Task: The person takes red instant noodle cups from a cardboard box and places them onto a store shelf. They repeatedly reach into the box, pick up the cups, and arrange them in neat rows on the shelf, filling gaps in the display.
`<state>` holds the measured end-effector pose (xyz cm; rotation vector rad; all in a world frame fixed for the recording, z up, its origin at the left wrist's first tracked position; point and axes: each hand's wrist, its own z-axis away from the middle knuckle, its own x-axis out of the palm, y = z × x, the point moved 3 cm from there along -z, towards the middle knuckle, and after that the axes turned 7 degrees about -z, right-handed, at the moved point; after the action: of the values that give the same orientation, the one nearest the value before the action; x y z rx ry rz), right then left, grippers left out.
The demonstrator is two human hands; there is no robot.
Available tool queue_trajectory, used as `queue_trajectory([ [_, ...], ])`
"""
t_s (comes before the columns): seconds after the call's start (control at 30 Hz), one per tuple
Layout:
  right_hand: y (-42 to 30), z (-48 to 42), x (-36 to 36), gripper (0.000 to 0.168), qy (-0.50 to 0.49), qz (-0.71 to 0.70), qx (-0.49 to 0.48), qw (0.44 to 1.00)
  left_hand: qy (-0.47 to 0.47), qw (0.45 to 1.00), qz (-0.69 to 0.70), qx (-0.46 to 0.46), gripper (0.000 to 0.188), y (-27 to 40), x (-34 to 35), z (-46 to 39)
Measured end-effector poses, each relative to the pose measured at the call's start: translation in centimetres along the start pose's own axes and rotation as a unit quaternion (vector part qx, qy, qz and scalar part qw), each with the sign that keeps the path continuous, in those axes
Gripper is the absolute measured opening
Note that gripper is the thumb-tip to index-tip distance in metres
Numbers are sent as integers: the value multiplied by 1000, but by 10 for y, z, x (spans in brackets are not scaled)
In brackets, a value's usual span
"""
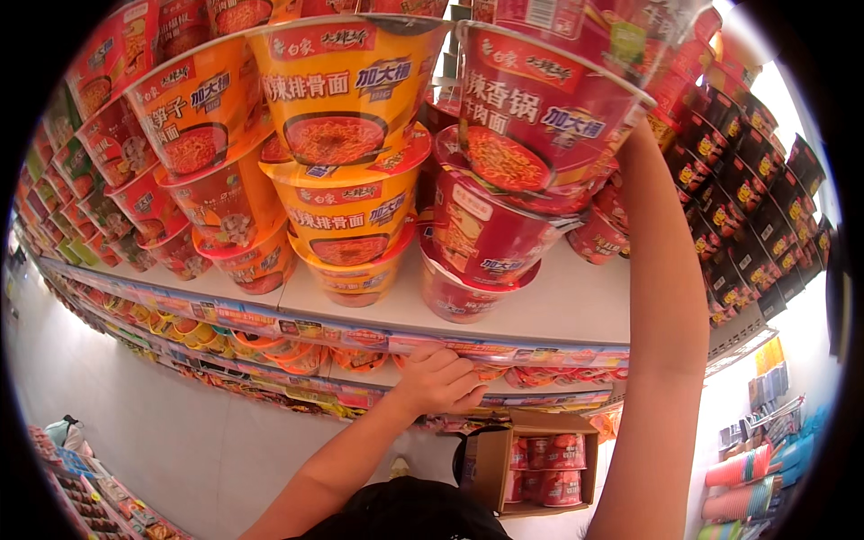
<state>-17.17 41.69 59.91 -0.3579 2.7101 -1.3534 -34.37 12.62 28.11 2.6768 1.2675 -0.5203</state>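
Observation:
My left hand (440, 379) is loosely curled at the front edge of the white shelf (574, 304), and whether it touches the edge is unclear. My right forearm (665, 270) reaches up the right side. The hand itself is hidden behind a dark red instant noodle tub (533, 115), so its grip does not show. That tub sits tilted at the top of a stack, over another dark red tub (486, 226) and a lower one (466, 290). Beside it rises a stack of yellow noodle tubs (344, 88).
Orange noodle tubs (196, 115) are stacked further left. Black packs (749, 175) fill the right side. An open cardboard box (496, 466) of red noodle tubs (563, 452) is below. Lower shelves hold more tubs. Pink stacked goods (739, 466) are at lower right.

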Motion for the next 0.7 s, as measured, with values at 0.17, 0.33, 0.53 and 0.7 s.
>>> queue_trajectory([
  [0.17,6,8,-2,76,-2,8,34,999,3,1000,2,8,23,-3,3,2],
  [0.33,10,14,-6,73,-1,16,55,998,15,1000,3,9,26,-3,5,3],
  [0.53,10,20,-13,70,2,17,67,998,21,1000,6,13,26,-4,5,2],
  [0.7,11,22,-15,68,2,16,74,997,18,1000,1,10,25,-4,5,4],
])
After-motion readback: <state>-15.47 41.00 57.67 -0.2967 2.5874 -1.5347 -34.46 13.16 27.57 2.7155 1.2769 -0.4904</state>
